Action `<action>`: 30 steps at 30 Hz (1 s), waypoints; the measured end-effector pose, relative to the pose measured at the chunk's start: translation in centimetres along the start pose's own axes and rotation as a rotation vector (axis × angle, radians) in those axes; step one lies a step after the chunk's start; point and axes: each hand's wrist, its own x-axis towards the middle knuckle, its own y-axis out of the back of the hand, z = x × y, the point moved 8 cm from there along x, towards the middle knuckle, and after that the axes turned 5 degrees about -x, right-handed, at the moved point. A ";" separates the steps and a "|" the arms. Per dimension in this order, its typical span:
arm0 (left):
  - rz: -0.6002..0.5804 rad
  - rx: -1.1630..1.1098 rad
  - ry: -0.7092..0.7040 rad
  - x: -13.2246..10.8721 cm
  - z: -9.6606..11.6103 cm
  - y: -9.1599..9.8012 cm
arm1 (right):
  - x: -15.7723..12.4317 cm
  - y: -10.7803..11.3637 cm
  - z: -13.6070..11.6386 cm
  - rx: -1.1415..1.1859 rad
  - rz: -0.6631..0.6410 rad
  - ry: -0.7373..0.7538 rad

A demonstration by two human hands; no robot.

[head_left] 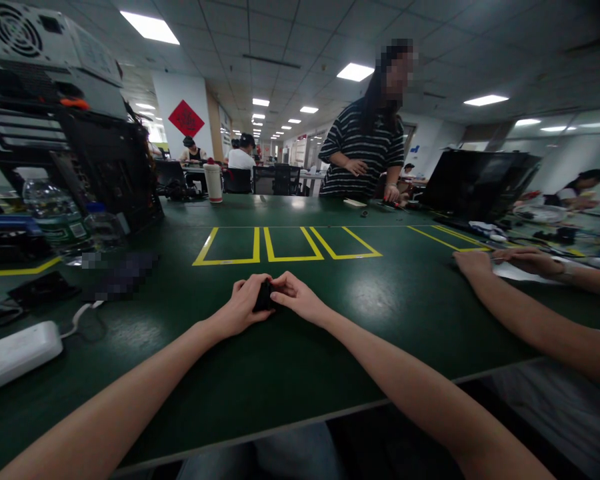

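A small black block-like object (263,297) is between my two hands, low over the green table; its exact kind I cannot make out. My left hand (245,303) wraps round it from the left, thumb below and fingers over the top. From the right, my right hand (296,295) meets it with the fingertips pinched together at its edge. Both hands partly cover the object. Just beyond them, three yellow tape outlines (294,259) mark the table (290,360).
To the left are a white power strip (20,353), water bottles (55,217) and an open computer case (105,153). A paper cup (213,181) stands at the back. On the right lie a co-worker's hands (475,262) near a monitor (475,183). A person in stripes (363,150) stands across.
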 end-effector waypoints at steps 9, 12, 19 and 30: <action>0.002 0.007 -0.009 0.1 -0.1 0.0 | 0.4 0.0 0.7 0.004 -0.003 -0.008; 0.006 0.006 -0.006 0.0 -0.2 0.0 | 0.1 -0.3 0.1 0.036 -0.043 0.018; 0.008 0.005 -0.004 0.0 -0.1 0.0 | 0.2 -0.2 -0.1 0.038 -0.005 0.022; -0.027 -0.003 0.000 -0.1 0.4 0.3 | -0.1 -0.1 0.1 0.021 -0.033 -0.052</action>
